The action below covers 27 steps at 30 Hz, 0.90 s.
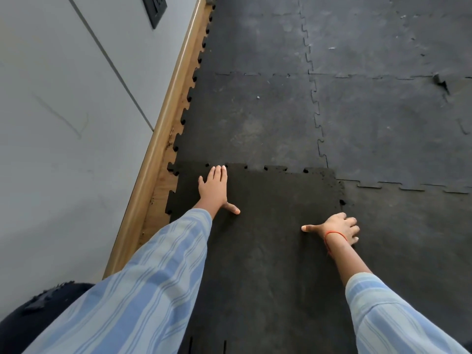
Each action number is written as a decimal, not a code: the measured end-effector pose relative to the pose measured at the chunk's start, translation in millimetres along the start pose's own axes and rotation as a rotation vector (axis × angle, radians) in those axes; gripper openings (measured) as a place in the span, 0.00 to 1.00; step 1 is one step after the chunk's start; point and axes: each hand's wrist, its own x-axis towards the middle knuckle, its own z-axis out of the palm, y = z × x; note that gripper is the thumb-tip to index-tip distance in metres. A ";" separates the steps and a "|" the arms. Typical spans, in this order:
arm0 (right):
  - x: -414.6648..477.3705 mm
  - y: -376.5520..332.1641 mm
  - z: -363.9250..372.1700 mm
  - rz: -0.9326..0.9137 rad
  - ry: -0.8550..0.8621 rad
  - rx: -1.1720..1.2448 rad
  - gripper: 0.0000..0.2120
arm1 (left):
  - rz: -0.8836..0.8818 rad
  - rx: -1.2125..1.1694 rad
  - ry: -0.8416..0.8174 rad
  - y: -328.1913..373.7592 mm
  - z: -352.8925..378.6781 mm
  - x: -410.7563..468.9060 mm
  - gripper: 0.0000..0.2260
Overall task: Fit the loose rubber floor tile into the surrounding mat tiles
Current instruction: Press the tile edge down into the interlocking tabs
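The loose rubber tile point(268, 238) is darker black than the rest, with jigsaw-toothed edges. It lies flat in the near middle of the floor, its far edge overlapping the dusty grey mat tile point(250, 123) beyond it. My left hand point(214, 190) lies flat on the loose tile near its far edge, fingers spread and pointing away. My right hand point(337, 228) presses palm-down on the tile's right edge, where it meets the neighbouring mat tile point(408, 238). Neither hand holds anything.
A grey wall point(63, 123) with a wooden skirting board point(158, 149) runs along the left. A strip of bare wooden floor point(161, 192) shows between skirting and tiles. More interlocked mat tiles point(383, 47) cover the floor ahead and to the right; one corner point(440, 83) is lifted.
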 end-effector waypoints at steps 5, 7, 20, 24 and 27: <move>-11.8 6.3 5.1 -0.065 0.062 -0.049 0.57 | 0.011 -0.036 0.046 -12.9 8.5 -7.6 0.63; -17.1 8.1 6.7 -0.108 0.075 -0.060 0.57 | 0.000 -0.051 0.039 -19.3 11.2 -9.2 0.63; -25.6 10.7 4.1 -0.191 0.013 -0.184 0.55 | 0.004 -0.150 -0.080 -25.1 16.1 -12.6 0.62; -20.0 6.1 6.6 -0.118 -0.033 -0.112 0.56 | -0.074 -0.138 -0.109 -11.1 11.5 -10.0 0.61; -14.8 -0.1 7.3 -0.090 -0.053 -0.101 0.56 | -0.106 -0.132 -0.116 -8.3 10.0 -9.5 0.60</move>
